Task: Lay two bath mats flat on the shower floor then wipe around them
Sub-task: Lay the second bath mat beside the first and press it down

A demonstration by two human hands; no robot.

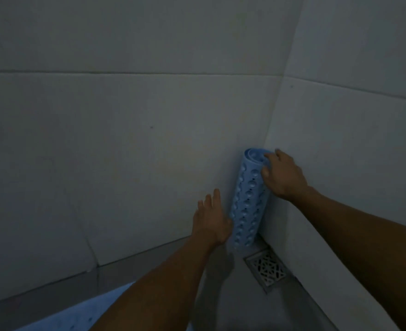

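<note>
A light blue bath mat rolled into a tube (248,201) stands upright in the corner where two tiled walls meet, its suction cups facing outward. My right hand (284,176) grips the top end of the roll, fingers curled over its rim. My left hand (211,222) rests against the roll's lower left side with fingers spread apart, thumb side touching it. A second blue mat (77,314) lies flat on the shower floor at the bottom left, partly hidden under my left forearm.
A square metal drain grate (267,267) sits in the floor just right of the roll's base. Pale tiled walls (125,139) close in at the back and right. A grey skirting strip runs along the wall's foot.
</note>
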